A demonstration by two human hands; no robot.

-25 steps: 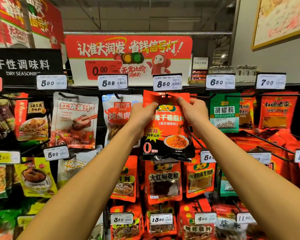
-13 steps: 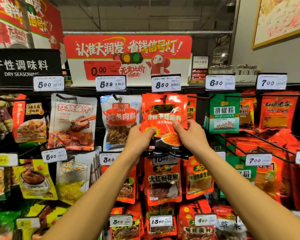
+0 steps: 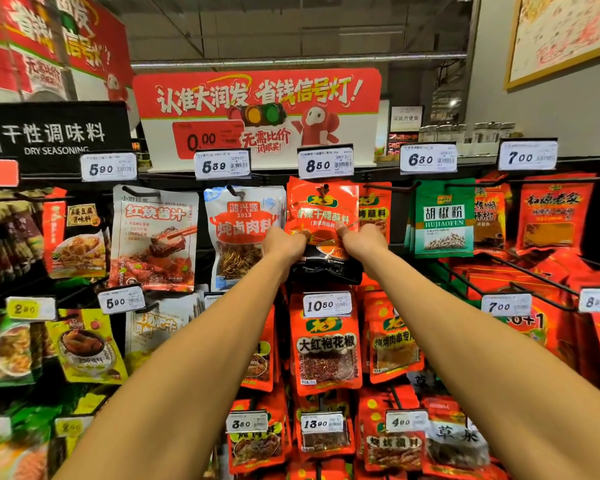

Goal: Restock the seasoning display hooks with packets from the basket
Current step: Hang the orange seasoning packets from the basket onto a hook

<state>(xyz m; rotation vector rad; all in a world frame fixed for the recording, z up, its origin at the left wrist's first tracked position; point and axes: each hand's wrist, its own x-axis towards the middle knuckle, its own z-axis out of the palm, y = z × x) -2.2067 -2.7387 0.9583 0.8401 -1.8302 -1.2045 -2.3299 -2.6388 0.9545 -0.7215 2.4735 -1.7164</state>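
Red packet (image 3: pixel 323 216) pinched by left hand (image 3: pixel 284 242) and right hand (image 3: pixel 362 240); a tug could tear its hook hole.

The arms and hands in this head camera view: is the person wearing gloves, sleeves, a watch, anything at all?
Nothing shows on them. Both forearms are bare from the bottom of the frame to the wrists, with no sleeve, watch or bracelet in view. The left hand and right hand are ungloved, and no rings are visible, though the fingers are partly hidden.
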